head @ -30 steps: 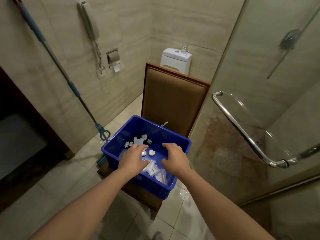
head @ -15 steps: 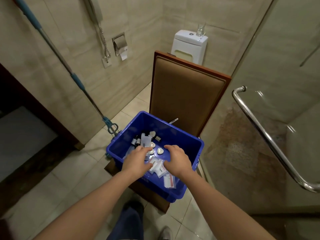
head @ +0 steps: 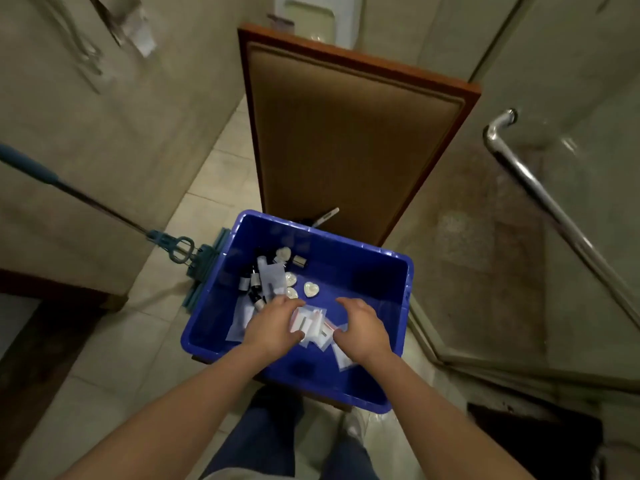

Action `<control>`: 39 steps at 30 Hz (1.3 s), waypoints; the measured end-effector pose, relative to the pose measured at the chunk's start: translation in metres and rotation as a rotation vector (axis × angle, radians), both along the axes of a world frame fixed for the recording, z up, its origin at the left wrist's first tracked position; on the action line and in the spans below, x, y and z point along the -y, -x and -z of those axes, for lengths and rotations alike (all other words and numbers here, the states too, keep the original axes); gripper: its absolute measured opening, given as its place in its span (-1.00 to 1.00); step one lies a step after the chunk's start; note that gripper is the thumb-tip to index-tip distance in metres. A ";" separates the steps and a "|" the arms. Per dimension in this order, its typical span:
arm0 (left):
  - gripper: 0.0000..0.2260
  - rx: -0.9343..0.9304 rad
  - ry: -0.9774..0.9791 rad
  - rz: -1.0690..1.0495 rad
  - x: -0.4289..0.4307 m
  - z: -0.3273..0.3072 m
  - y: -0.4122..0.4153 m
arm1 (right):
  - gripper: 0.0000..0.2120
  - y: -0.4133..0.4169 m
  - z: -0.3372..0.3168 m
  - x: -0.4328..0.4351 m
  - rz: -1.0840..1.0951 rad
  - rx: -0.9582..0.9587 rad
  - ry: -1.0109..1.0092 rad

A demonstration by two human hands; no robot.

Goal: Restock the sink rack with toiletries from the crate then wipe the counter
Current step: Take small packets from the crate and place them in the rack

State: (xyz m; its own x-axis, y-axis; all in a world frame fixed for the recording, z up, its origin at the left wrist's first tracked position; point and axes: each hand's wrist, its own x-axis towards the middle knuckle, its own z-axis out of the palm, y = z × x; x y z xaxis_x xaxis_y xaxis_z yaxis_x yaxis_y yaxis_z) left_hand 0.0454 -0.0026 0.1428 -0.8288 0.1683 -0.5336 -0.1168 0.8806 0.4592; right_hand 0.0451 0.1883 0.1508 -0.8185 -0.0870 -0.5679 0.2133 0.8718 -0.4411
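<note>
Lower centre, in the crate: sachets lie between the hands, left hand touching, right hand just beside; fingers curled, grip unclear.

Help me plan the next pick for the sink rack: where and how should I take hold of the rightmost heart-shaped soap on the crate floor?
Pinch the heart-shaped soap across its two curved sides, coming straight down. It lies flat on the blue crate's floor, so the walls block a sideways reach; bare floor to its right leaves finger room.
</note>
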 end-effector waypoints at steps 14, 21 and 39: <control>-0.42 0.205 0.042 0.186 0.012 0.141 0.040 | -0.44 0.007 0.135 0.019 0.233 0.242 -0.002; -0.33 -0.100 0.213 0.504 0.011 0.190 0.049 | -0.44 0.018 0.183 0.029 0.312 0.283 0.043; -0.28 -0.140 0.319 0.600 0.008 0.221 0.046 | -0.44 0.022 0.218 0.055 0.454 0.267 0.106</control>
